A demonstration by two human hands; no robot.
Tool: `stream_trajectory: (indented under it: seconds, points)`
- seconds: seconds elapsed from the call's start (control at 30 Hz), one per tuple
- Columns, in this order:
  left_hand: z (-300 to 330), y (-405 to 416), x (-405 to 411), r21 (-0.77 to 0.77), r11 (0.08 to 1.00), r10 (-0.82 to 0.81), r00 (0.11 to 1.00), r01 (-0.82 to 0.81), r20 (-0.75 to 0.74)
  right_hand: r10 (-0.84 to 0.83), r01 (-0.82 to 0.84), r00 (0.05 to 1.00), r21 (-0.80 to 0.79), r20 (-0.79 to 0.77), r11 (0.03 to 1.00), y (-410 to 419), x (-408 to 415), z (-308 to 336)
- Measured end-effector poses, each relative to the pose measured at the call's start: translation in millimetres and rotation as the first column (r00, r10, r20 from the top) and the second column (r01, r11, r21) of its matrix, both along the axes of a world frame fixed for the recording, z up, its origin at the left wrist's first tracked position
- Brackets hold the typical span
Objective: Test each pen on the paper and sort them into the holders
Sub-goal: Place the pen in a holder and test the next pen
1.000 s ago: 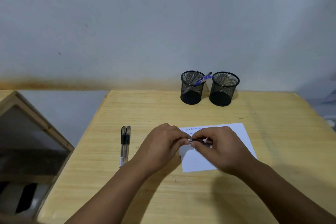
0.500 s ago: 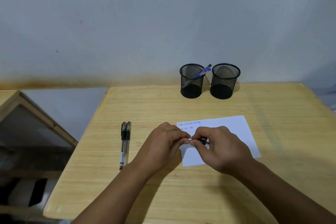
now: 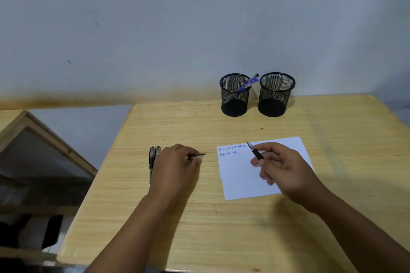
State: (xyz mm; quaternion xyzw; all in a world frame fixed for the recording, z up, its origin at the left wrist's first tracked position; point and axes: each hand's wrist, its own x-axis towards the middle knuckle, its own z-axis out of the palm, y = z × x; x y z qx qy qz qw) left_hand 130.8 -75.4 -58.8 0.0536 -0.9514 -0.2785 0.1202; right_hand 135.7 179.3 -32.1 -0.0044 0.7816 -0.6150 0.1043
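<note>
Testing step on tabletop (image 3: 221, 228): paper (image 3: 244, 184) at 3 o'clock of centre, holders (image 3: 234, 104) at 12 with one blue pen in the left one. Right hand (image 3: 286, 168) has its grip around the uncapped pen (image 3: 255, 152), tip above the scribbles; left hand (image 3: 175, 166) pinches the cap (image 3: 196, 157). Advice: lower tip onto blank paper under the writing, light pressure, short strokes; keep cap ready. Two pens (image 3: 153, 157) wait at 9.

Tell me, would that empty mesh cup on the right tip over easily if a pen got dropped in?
Probably somewhat. The right holder is thin wire mesh and looks empty, so likely light. Yet it is squat with a solid dark base flat on the table, which should steady it. The left holder stands upright with a blue pen leaning on its rim.
</note>
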Motion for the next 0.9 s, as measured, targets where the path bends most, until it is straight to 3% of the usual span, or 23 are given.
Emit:
stream_trajectory:
  seconds: [0.1,0.33,0.43,0.57,0.67,0.8,0.9]
  points:
    - [-1,-1,0,-0.026,1.000,-0.003,1.000,0.004,0.012,-0.004,0.008,1.000,-0.130,0.031,0.992,0,4,1]
    - [-10,-2,3,-0.107,0.993,-0.043,0.999,0.042,-0.016,-0.113,0.120,0.992,-0.188,0.048,0.975,-2,5,-1]
    - [-7,12,16,-0.059,0.988,-0.149,0.986,0.145,-0.071,-0.076,0.127,0.984,-0.327,0.162,0.936,2,4,-4]
    - [-9,30,30,-0.034,0.952,-0.306,0.949,0.305,-0.068,0.002,0.044,0.995,-0.468,0.097,0.882,6,6,-12]
    - [-15,31,29,-0.082,0.935,-0.345,0.938,0.345,0.018,-0.071,0.079,0.997,-0.354,0.033,0.932,1,5,-16]
    - [-20,30,29,-0.168,0.915,-0.360,0.930,0.368,0.074,-0.288,0.280,0.952,-0.086,-0.100,0.956,-15,-7,-15]
    - [-22,32,29,-0.214,0.909,-0.349,0.934,0.358,0.082,-0.266,0.298,0.937,0.119,-0.227,0.947,-27,-17,-17]
